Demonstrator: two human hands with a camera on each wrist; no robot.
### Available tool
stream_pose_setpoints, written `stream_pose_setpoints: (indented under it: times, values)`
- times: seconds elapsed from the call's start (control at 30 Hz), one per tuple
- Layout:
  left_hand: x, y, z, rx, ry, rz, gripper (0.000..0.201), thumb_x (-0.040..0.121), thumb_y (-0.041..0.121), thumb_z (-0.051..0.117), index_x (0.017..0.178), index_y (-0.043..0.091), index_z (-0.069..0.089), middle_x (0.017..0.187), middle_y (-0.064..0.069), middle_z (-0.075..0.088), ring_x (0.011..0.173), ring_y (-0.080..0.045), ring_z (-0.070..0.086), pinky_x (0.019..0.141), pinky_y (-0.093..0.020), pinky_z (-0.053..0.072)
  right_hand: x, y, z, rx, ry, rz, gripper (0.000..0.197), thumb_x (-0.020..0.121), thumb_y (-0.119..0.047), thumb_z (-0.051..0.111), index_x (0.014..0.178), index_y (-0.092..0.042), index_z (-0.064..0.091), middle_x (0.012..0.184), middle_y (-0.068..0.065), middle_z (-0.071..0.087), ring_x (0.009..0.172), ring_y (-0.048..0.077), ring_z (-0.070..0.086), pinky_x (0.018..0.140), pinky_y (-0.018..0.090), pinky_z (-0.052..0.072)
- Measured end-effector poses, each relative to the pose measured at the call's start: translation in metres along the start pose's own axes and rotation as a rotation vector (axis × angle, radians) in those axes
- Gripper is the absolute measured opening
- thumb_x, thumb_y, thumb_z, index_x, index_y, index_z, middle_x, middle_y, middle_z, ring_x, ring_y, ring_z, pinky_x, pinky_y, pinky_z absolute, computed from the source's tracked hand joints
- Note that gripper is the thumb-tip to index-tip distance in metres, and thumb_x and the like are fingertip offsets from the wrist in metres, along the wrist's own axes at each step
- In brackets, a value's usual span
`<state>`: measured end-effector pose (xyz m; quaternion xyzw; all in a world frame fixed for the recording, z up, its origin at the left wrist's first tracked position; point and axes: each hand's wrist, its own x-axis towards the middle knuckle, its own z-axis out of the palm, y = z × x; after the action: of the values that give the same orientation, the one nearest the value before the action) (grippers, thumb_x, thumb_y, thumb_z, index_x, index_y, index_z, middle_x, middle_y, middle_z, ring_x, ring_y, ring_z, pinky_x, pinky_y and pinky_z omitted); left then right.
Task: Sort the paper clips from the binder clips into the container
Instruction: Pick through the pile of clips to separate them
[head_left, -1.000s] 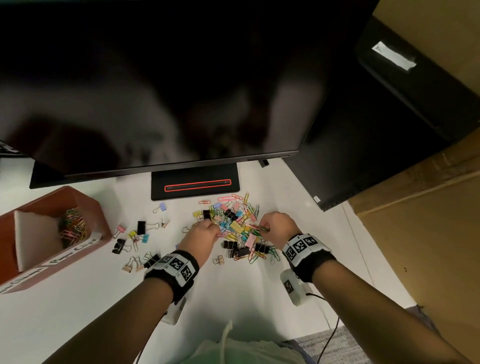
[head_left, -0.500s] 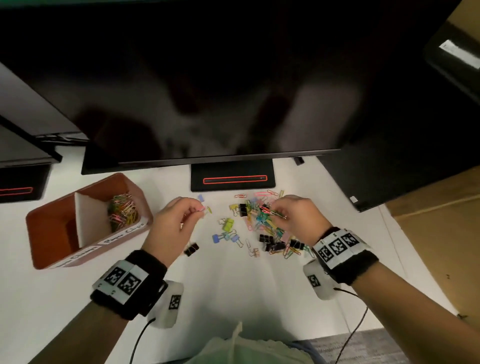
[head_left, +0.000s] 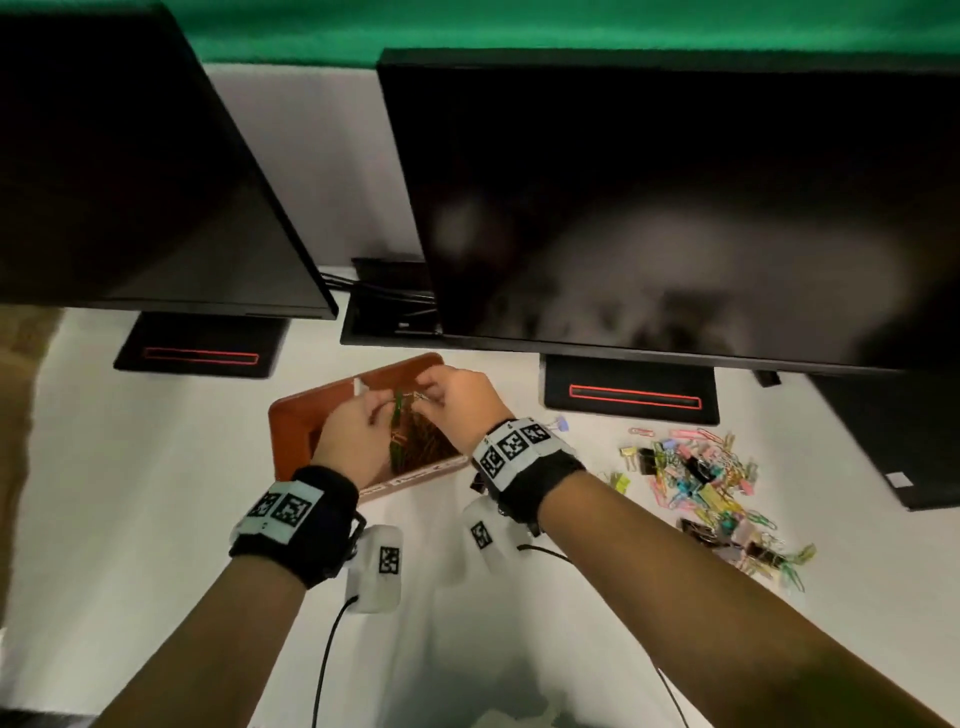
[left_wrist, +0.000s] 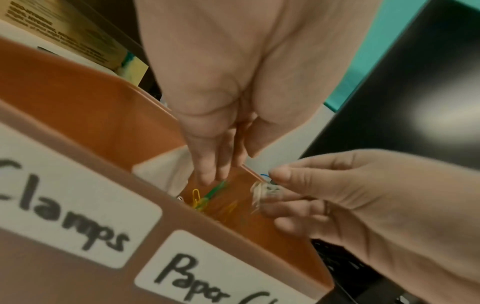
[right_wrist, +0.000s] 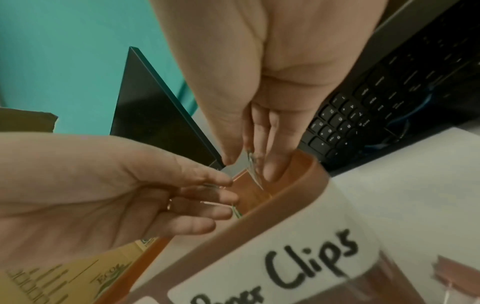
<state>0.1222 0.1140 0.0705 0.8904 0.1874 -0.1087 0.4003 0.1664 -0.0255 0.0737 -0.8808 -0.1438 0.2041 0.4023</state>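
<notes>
Head view: half a second ago the left hand (head_left: 358, 441) was beside the container (head_left: 298, 421) and the right hand (head_left: 457, 402) was in the pile (head_left: 706, 483); now both hands are over the container's right compartment, and the camera has swung left, so the pile of paper clips and binder clips lies well to the right on the white desk (head_left: 156, 519). Two dark monitors (head_left: 675, 208) stand behind. A green clip (head_left: 397, 415) hangs between the hands above the clips already in the compartment.

Left wrist view: the front wall of the container (left_wrist: 78, 277) bears two white labels, one ending in "Clamps" (left_wrist: 59, 207), the other beginning "Paper C" (left_wrist: 197, 288). The left hand (left_wrist: 228, 82) has its fingers straight, pointing down into the paper-clip compartment, with a green clip (left_wrist: 215, 190) just below the fingertips; whether they touch it is unclear. The right hand (left_wrist: 376, 201) pinches a blurred bunch of pale clips (left_wrist: 259, 195) between thumb and fingers.

Right wrist view: the label (right_wrist: 298, 271) reads "Clips". The right hand (right_wrist: 272, 72) pinches a thin clip (right_wrist: 253, 170) over the compartment. The left hand (right_wrist: 103, 189) is relaxed, fingers extended. A black keyboard (right_wrist: 376, 102) lies behind.
</notes>
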Motion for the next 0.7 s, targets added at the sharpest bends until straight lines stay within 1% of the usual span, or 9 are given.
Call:
stream_pose_setpoints:
  times: [0.1,0.17,0.23,0.3,0.37,0.43,0.5,0.6,0.7]
  values:
    - [-0.008,-0.003,-0.007,-0.068,0.003,0.033,0.032,0.096,0.015,0.043,0.126,0.016,0.052,0.129,-0.002,0.056,0.118,-0.016,0.049,0.103,-0.030,0.036,-0.008,0.007,-0.001,0.064,0.008,0.001,0.037,0.092,-0.025,0.054,0.128,-0.017,0.050,0.111,0.004,0.068,0.103,0.017,0.062,0.094,0.031,0.049]
    - [-0.014,-0.003,-0.008,-0.145,-0.025,0.081,0.029,0.095,0.015,0.045,0.123,0.020,0.053,0.125,0.001,0.058,0.115,-0.011,0.050,0.101,-0.029,0.038,-0.022,0.019,-0.009,0.129,0.049,-0.016,0.031,0.093,-0.026,0.053,0.123,-0.021,0.053,0.107,-0.003,0.067,0.097,0.010,0.062,0.087,0.024,0.051]
    - [-0.018,0.002,-0.004,-0.199,-0.054,0.136,0.026,0.094,0.019,0.048,0.119,0.024,0.054,0.117,0.006,0.061,0.111,-0.008,0.054,0.100,-0.031,0.042,-0.040,0.038,-0.023,0.172,0.103,-0.011,0.024,0.092,-0.023,0.054,0.116,-0.024,0.058,0.099,-0.008,0.066,0.090,0.001,0.060,0.078,0.013,0.048]
    - [-0.022,0.014,0.008,-0.209,-0.086,0.193,0.023,0.093,0.022,0.050,0.114,0.027,0.055,0.109,0.011,0.062,0.105,-0.004,0.056,0.095,-0.029,0.046,-0.061,0.064,-0.043,0.146,0.170,0.020,0.020,0.091,-0.022,0.055,0.111,-0.025,0.061,0.098,-0.009,0.066,0.089,-0.004,0.059,0.074,0.008,0.045]
    - [-0.026,0.031,0.028,-0.215,-0.108,0.266,0.021,0.092,0.020,0.052,0.111,0.028,0.056,0.104,0.011,0.063,0.099,-0.004,0.058,0.088,-0.026,0.049,-0.085,0.094,-0.064,0.078,0.228,0.083,0.020,0.091,-0.020,0.055,0.110,-0.024,0.062,0.102,-0.006,0.066,0.090,0.000,0.060,0.077,0.012,0.048]
    - [-0.032,0.051,0.056,-0.211,-0.153,0.333,0.021,0.091,0.016,0.053,0.110,0.026,0.057,0.104,0.008,0.062,0.094,-0.005,0.060,0.083,-0.024,0.051,-0.109,0.127,-0.085,0.001,0.292,0.176,0.021,0.091,-0.021,0.056,0.110,-0.024,0.062,0.106,-0.004,0.064,0.091,0.007,0.061,0.082,0.024,0.052]
    - [-0.039,0.070,0.089,-0.186,-0.221,0.383,0.024,0.090,0.014,0.053,0.111,0.025,0.056,0.110,0.006,0.058,0.095,-0.004,0.058,0.081,-0.020,0.050,-0.130,0.160,-0.106,-0.067,0.346,0.272,0.022,0.089,-0.022,0.058,0.111,-0.024,0.062,0.110,-0.002,0.061,0.096,0.014,0.060,0.088,0.034,0.052]
    - [-0.046,0.094,0.140,-0.092,-0.322,0.438,0.028,0.089,0.017,0.055,0.116,0.025,0.053,0.118,0.005,0.051,0.103,-0.008,0.054,0.088,-0.023,0.047,-0.153,0.205,-0.132,-0.171,0.380,0.362,0.027,0.087,-0.021,0.060,0.114,-0.022,0.060,0.115,0.005,0.061,0.107,0.023,0.057,0.098,0.039,0.045]
    - [-0.042,0.108,0.187,0.040,-0.391,0.444,0.035,0.087,0.017,0.057,0.121,0.022,0.052,0.122,0.001,0.048,0.111,-0.014,0.051,0.097,-0.028,0.043,-0.160,0.237,-0.153,-0.207,0.326,0.401,0.031,0.087,-0.019,0.059,0.117,-0.022,0.059,0.120,0.006,0.060,0.113,0.024,0.054,0.103,0.038,0.040]
